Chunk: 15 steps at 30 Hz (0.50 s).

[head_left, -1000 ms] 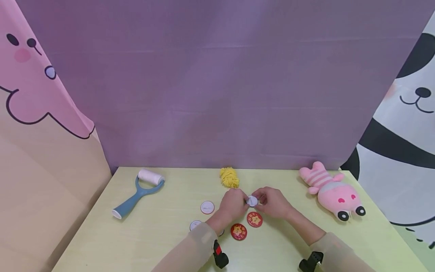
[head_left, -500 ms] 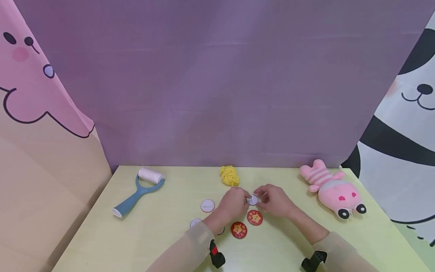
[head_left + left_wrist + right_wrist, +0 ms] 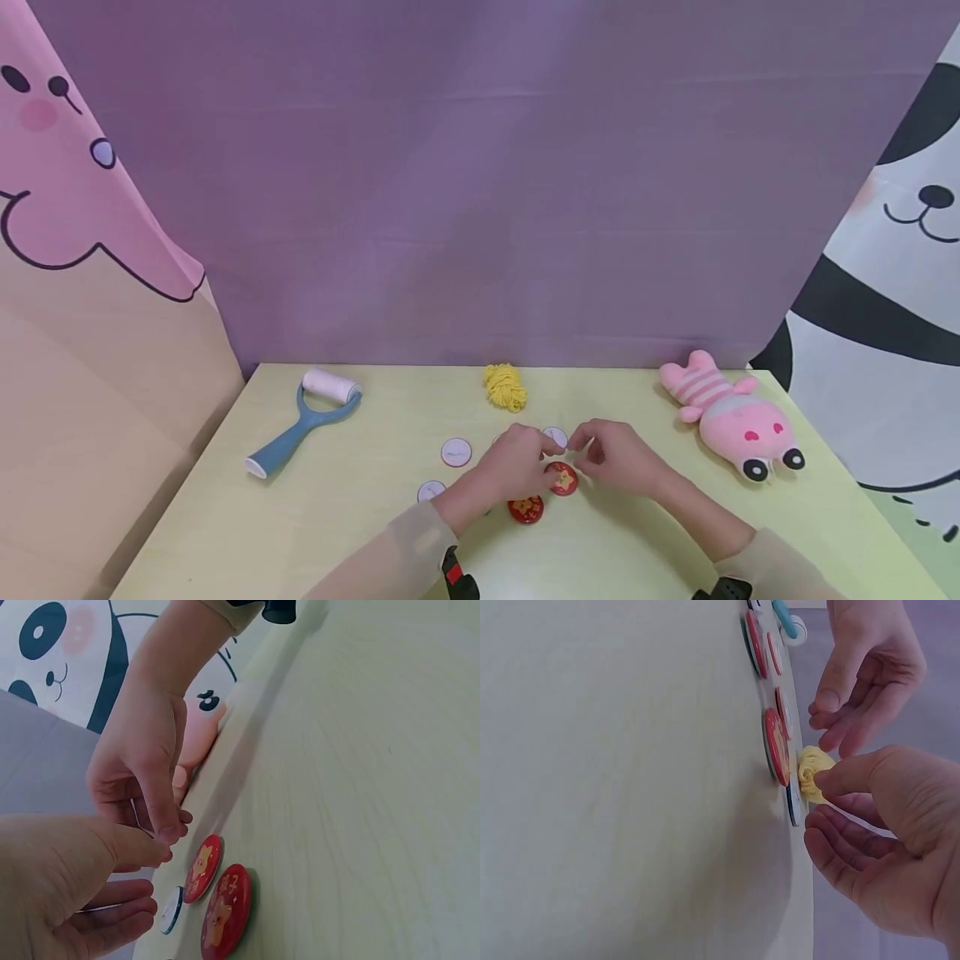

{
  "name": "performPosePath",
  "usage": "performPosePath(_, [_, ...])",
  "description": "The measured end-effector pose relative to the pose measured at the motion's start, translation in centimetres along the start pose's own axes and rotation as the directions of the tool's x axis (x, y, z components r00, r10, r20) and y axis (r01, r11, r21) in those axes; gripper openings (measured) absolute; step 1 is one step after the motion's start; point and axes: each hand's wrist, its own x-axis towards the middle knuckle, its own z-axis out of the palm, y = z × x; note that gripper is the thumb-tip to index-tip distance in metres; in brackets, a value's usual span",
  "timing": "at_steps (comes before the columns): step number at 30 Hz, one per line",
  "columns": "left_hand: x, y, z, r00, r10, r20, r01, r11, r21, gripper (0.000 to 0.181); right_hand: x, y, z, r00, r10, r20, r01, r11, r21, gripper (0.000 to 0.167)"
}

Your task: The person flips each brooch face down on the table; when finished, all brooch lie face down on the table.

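My left hand [image 3: 517, 462] hovers over a red round pin badge [image 3: 564, 481] with a yellow star, its thumb and fingers apart. My right hand [image 3: 617, 457] is just to the right, loosely bent, with nothing between thumb and fingers [image 3: 836, 780]. Behind both hands a badge lies white back up [image 3: 556, 436]. A second red badge [image 3: 526, 510] sits nearer, partly under the left hand. Farther left are two white-backed badges, one with a red rim [image 3: 456, 452] and one [image 3: 431, 492] partly covered by the left wrist. Another edge shows behind the left hand.
Yellow yarn [image 3: 506, 387] lies at the table's back edge. A blue-handled roller [image 3: 303, 422] with a white roll is at the left. On the right lies a pink striped plush toy [image 3: 735, 417]. A purple curtain [image 3: 480, 183] hangs behind the table [image 3: 300, 533].
Both hands have come off the white-backed badge, which stays on the table. The left hand has moved nearer the body, over the red badges; the right has drawn slightly right.
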Motion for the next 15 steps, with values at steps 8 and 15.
performPosePath(8, [-0.5, -0.4, 1.0, 0.999, 0.004, -0.032, -0.004, 1.000, 0.009, 0.032, -1.3, -0.7, 0.8, 1.000, -0.012, 0.029, 0.011, 1.000, 0.029, 0.015])
performPosePath(15, [-0.5, -0.5, 1.4, 0.999, -0.007, -0.036, 0.008, 1.000, 0.030, 0.033, -1.6, -1.0, 1.0, 1.000, 0.004, 0.022, -0.004, 1.000, 0.000, 0.019])
